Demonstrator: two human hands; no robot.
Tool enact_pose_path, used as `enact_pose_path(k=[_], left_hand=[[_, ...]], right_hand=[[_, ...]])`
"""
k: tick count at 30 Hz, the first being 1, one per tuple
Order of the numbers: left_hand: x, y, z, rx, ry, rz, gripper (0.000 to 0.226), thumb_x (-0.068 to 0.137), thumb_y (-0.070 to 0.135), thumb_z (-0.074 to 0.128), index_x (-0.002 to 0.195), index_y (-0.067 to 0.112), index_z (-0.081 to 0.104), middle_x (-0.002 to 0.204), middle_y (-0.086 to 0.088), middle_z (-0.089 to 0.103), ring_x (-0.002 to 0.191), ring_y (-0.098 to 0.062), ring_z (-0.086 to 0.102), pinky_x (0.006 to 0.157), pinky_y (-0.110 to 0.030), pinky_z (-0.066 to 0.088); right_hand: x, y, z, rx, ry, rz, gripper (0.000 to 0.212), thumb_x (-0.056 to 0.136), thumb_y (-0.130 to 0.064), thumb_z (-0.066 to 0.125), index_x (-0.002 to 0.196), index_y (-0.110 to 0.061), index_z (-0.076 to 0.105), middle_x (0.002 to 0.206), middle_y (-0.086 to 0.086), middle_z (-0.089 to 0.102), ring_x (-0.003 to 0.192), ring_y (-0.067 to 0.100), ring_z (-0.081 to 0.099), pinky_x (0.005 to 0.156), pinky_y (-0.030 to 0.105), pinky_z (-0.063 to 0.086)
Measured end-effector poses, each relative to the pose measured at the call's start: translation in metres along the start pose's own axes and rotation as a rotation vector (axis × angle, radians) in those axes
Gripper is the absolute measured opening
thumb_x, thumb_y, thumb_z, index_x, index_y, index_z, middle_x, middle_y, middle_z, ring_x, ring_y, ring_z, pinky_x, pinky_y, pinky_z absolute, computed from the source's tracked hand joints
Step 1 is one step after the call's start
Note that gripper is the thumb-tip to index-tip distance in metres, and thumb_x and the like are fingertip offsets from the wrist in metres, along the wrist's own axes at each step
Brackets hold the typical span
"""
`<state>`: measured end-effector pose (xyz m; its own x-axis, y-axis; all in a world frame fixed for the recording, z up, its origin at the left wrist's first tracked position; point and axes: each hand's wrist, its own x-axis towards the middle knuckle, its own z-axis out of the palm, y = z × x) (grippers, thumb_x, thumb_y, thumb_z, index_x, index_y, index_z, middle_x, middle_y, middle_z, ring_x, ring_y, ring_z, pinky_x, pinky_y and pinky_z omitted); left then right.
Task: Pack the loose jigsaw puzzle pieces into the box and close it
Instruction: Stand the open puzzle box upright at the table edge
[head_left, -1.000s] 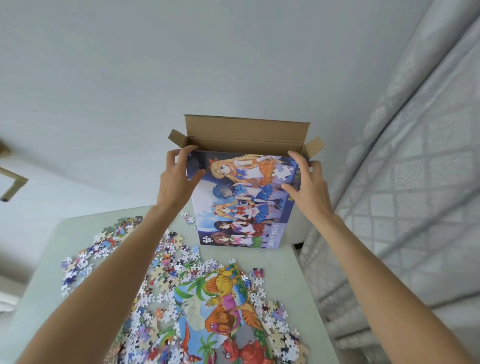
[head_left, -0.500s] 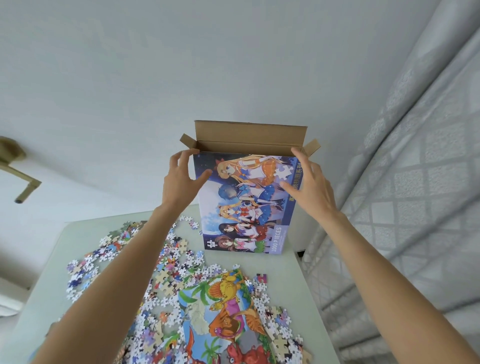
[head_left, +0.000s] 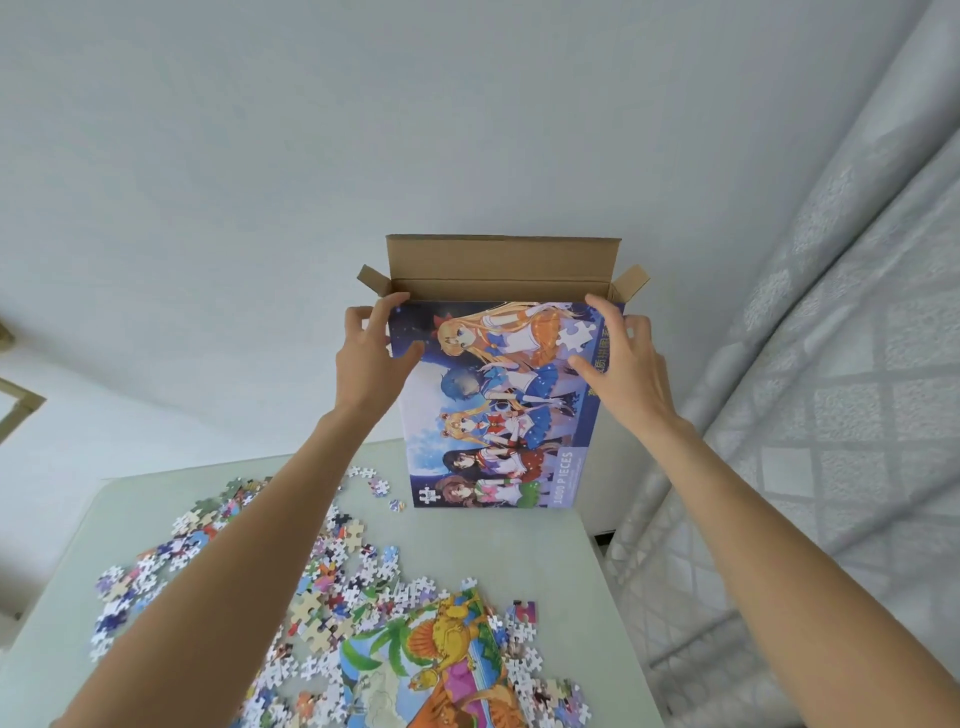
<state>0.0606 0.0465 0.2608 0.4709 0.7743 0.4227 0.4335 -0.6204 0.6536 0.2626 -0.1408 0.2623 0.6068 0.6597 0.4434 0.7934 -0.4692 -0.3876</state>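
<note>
1. The tall blue illustrated cardboard puzzle box (head_left: 501, 405) is standing upright at the pale table's (head_left: 561, 561) far edge, top flaps open.
2. The left hand (head_left: 368, 358) and right hand (head_left: 626, 364) are gripping its upper corners, fingers curled.
3. Loose colourful jigsaw pieces (head_left: 332, 582) are lying scattered nearer.

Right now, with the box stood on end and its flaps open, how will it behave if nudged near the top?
The box probably tips easily: it stands tall on a narrow end at the table edge. Likely light, since the loose pieces lie outside it. The open top flap looks like thin cardboard that should flex. The left hand and right hand steady its upper corners.
</note>
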Motion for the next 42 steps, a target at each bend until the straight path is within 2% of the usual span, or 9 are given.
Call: enact_pose_path(k=[4, 6, 10, 15, 22, 31, 39, 41, 42], left_hand=[[0.005, -0.009, 0.008, -0.018, -0.005, 0.003, 0.047, 0.086, 0.024, 0.063, 0.13, 0.028, 0.046, 0.128, -0.008, 0.042, 0.096, -0.025, 0.062, 0.084, -0.039, 0.052], [0.004, -0.016, 0.014, -0.017, -0.05, -0.012, 0.048, 0.087, 0.024, 0.062, 0.132, 0.028, 0.044, 0.134, -0.007, 0.039, 0.1, -0.026, 0.061, 0.086, -0.041, 0.052], [0.012, -0.015, 0.022, 0.049, -0.101, 0.037, 0.059, 0.088, 0.024, 0.061, 0.14, 0.027, 0.034, 0.141, -0.007, 0.035, 0.107, -0.027, 0.057, 0.089, -0.038, 0.049], [0.035, -0.008, 0.03, 0.098, -0.134, -0.015, 0.066, 0.088, 0.025, 0.061, 0.144, 0.024, 0.027, 0.146, -0.009, 0.03, 0.124, -0.028, 0.044, 0.096, -0.037, 0.042], [0.046, -0.01, 0.033, 0.152, -0.131, -0.028, 0.067, 0.089, 0.027, 0.059, 0.145, 0.025, 0.022, 0.147, -0.008, 0.031, 0.127, -0.029, 0.041, 0.098, -0.039, 0.041], [0.04, -0.009, 0.027, 0.133, -0.098, -0.041, 0.064, 0.091, 0.028, 0.056, 0.145, 0.022, 0.023, 0.147, -0.008, 0.033, 0.129, -0.028, 0.039, 0.101, -0.038, 0.038], [0.034, -0.004, 0.022, 0.128, -0.046, -0.058, 0.055, 0.091, 0.03, 0.054, 0.141, 0.023, 0.032, 0.138, -0.007, 0.044, 0.121, -0.025, 0.047, 0.093, -0.038, 0.044], [0.033, -0.001, 0.021, 0.09, 0.003, -0.062, 0.046, 0.091, 0.032, 0.054, 0.134, 0.021, 0.042, 0.128, -0.005, 0.053, 0.113, -0.021, 0.053, 0.086, -0.032, 0.044], [0.03, 0.0, 0.02, 0.065, 0.023, -0.065, 0.04, 0.091, 0.033, 0.054, 0.129, 0.02, 0.048, 0.12, -0.003, 0.059, 0.108, -0.019, 0.056, 0.082, -0.029, 0.043]], right_hand=[[0.018, 0.001, 0.011, 0.066, -0.041, 0.025, 0.054, 0.089, -0.035, 0.058, 0.137, -0.026, 0.034, 0.129, 0.014, 0.04, 0.098, 0.029, 0.058, 0.075, 0.03, 0.046], [0.024, 0.004, 0.024, 0.108, -0.105, 0.024, 0.056, 0.09, -0.035, 0.057, 0.139, -0.027, 0.03, 0.136, 0.014, 0.037, 0.109, 0.029, 0.054, 0.08, 0.032, 0.047], [0.039, 0.01, 0.039, 0.173, -0.172, 0.058, 0.069, 0.091, -0.035, 0.056, 0.146, -0.032, 0.014, 0.154, 0.015, 0.012, 0.134, 0.031, 0.035, 0.097, 0.037, 0.043], [0.06, 0.012, 0.052, 0.14, -0.178, 0.088, 0.075, 0.092, -0.036, 0.054, 0.148, -0.035, 0.004, 0.155, 0.018, 0.001, 0.14, 0.038, 0.019, 0.106, 0.043, 0.035], [0.063, 0.008, 0.066, 0.075, -0.09, 0.044, 0.07, 0.092, -0.033, 0.054, 0.148, -0.032, 0.011, 0.155, 0.019, 0.0, 0.14, 0.037, 0.014, 0.106, 0.043, 0.035], [0.057, 0.004, 0.06, 0.005, 0.039, -0.003, 0.061, 0.09, -0.025, 0.058, 0.144, -0.023, 0.028, 0.154, 0.017, 0.009, 0.142, 0.032, 0.013, 0.109, 0.043, 0.032], [0.049, -0.007, 0.052, -0.043, -0.003, -0.181, 0.051, 0.089, -0.019, 0.058, 0.138, -0.015, 0.04, 0.144, 0.015, 0.037, 0.132, 0.031, 0.034, 0.103, 0.043, 0.038], [0.05, -0.011, 0.048, -0.047, -0.003, -0.223, 0.045, 0.091, -0.02, 0.056, 0.133, -0.014, 0.045, 0.134, 0.012, 0.049, 0.122, 0.028, 0.046, 0.096, 0.039, 0.043], [0.047, -0.014, 0.046, -0.042, -0.001, -0.255, 0.039, 0.092, -0.021, 0.055, 0.129, -0.013, 0.05, 0.124, 0.01, 0.058, 0.111, 0.026, 0.055, 0.087, 0.036, 0.047]])
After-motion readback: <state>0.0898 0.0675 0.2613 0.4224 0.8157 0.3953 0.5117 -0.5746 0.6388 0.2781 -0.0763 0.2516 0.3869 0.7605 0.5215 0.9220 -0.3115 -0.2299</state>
